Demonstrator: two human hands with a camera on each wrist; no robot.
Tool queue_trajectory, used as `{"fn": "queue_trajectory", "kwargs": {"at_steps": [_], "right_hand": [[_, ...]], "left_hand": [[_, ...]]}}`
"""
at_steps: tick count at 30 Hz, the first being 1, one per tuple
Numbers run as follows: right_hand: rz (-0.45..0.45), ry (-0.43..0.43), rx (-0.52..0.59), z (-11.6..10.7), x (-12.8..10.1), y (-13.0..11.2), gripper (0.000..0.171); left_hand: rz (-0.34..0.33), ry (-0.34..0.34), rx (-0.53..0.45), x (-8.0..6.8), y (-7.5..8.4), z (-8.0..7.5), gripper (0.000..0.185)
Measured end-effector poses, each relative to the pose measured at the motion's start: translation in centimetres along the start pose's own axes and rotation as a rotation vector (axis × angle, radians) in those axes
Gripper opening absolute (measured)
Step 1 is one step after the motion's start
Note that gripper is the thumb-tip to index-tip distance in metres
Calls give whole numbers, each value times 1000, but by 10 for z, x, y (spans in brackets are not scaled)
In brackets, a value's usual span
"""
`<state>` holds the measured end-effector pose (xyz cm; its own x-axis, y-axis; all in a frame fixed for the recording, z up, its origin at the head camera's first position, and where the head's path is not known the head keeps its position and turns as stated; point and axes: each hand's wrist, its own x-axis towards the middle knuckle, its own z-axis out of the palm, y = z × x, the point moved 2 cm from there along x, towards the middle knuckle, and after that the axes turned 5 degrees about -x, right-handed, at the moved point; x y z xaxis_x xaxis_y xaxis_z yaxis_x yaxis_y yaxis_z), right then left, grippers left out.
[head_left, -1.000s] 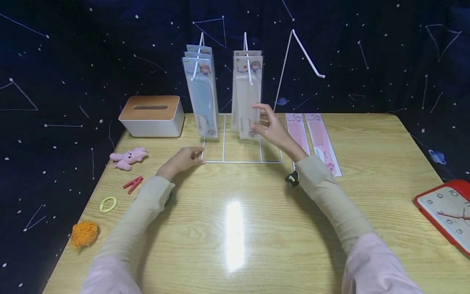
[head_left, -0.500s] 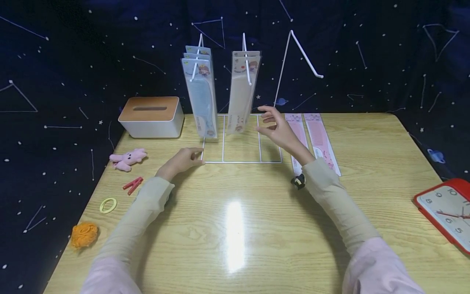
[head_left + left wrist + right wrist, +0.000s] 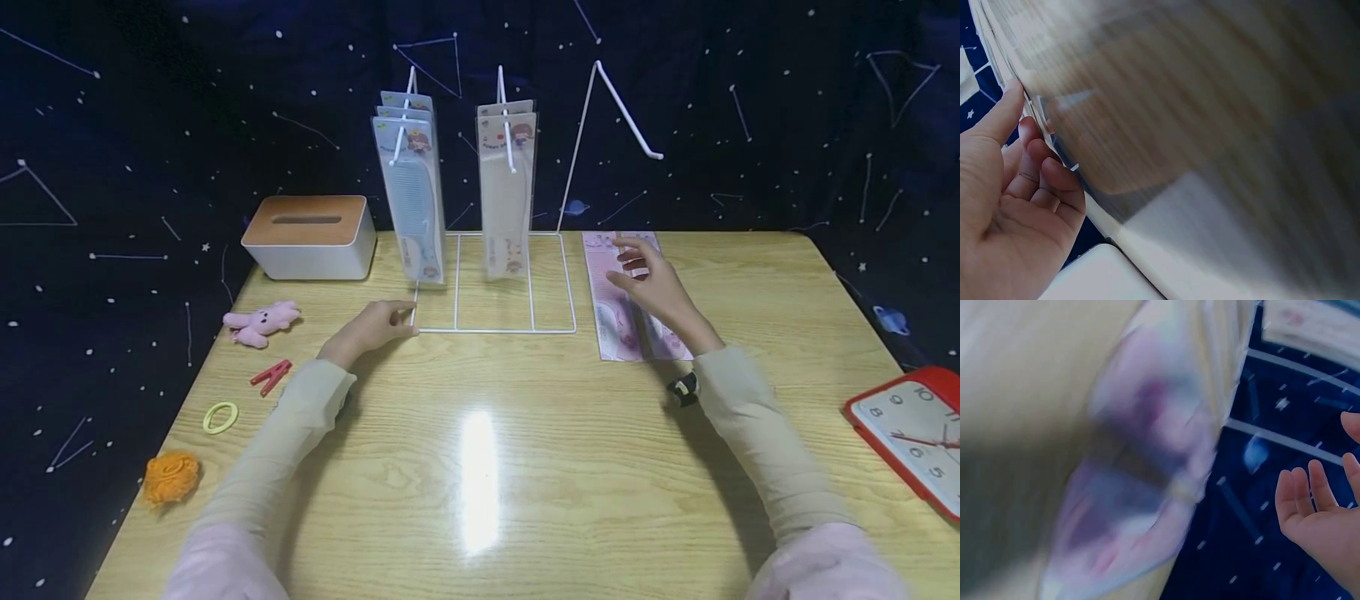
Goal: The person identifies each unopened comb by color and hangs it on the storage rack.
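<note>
A light wooden worktop [image 3: 525, 500] with a glossy finish fills the scene, an overhead light glaring as a bright streak near its middle. Behind and to both sides hangs a dark navy cloth backdrop [image 3: 150, 100] printed with white stars and constellation lines.

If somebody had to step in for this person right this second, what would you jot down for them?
Left hand: rests on the table at the front left corner of the white wire rack, fingers touching its base; holds nothing.
Right hand: open, empty, over the two pink comb packs lying flat on the table to the right of the rack.
Done: blue comb packs hang on the left hook, beige comb packs on the middle hook.
Left: the right hook is bare; the pink packs are not yet picked up, and probably belong there.
</note>
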<state>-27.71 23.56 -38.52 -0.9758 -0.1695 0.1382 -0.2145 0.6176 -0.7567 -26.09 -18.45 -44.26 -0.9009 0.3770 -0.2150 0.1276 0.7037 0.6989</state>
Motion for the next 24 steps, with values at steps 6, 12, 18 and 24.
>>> {"fn": "queue_trajectory", "kwargs": {"at_steps": [6,12,18,24], "right_hand": [[94,-46,-116,-18,-7,35,57],[167,-130,-228,-26,-11,60,65],[267,-237,-364,-28,-13,75,77],[285,-240,-406,-25,-11,77,77]], "left_hand": [[-6,1,-9,0,-2,0,59],[-10,-10,-16,0,-3,1,60],[1,5,-9,1,-1,0,59],[7,20,12,1,-1,0,58]]}}
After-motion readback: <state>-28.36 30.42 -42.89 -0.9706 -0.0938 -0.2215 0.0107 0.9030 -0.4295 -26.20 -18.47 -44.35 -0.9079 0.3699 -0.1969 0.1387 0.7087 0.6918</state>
